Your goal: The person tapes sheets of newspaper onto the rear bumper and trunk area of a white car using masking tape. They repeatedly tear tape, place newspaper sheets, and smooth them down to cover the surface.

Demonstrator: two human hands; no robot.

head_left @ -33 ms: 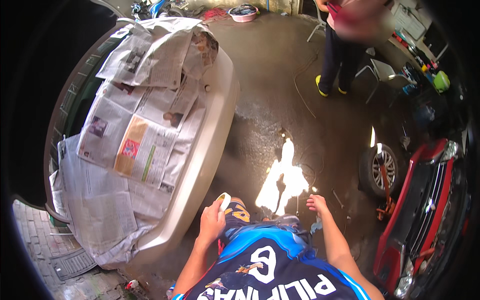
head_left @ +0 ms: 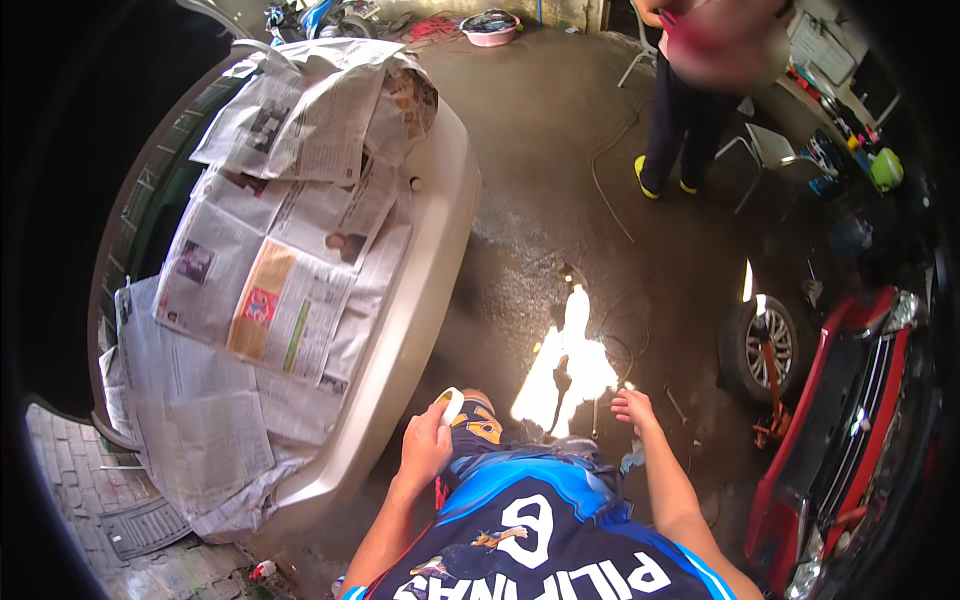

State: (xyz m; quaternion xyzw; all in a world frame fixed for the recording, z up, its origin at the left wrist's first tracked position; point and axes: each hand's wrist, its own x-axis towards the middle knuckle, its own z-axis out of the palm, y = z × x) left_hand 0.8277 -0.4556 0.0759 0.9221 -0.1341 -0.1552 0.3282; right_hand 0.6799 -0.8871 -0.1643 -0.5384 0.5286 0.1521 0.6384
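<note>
In my left hand (head_left: 428,442) is a roll of tape (head_left: 453,404), pale with a yellowish inner ring, held upright beside my knee. My right hand (head_left: 634,408) hangs over the floor on the other side, its fingers loosely apart with nothing in them. Left of me stands a cream car (head_left: 425,290). Overlapping newspaper sheets (head_left: 205,270) cover its glass and much of the panel around it, leaving the rounded edge nearest me bare. The sheets lie wrinkled, and some hang over the lower corner.
A loose wheel (head_left: 758,345) and a red car bumper (head_left: 800,470) lie to the right. Beyond them a person (head_left: 680,110) stands near a chair (head_left: 770,148). A thin cable (head_left: 603,185) crosses the wet floor. A pink basin (head_left: 490,38) sits at the back.
</note>
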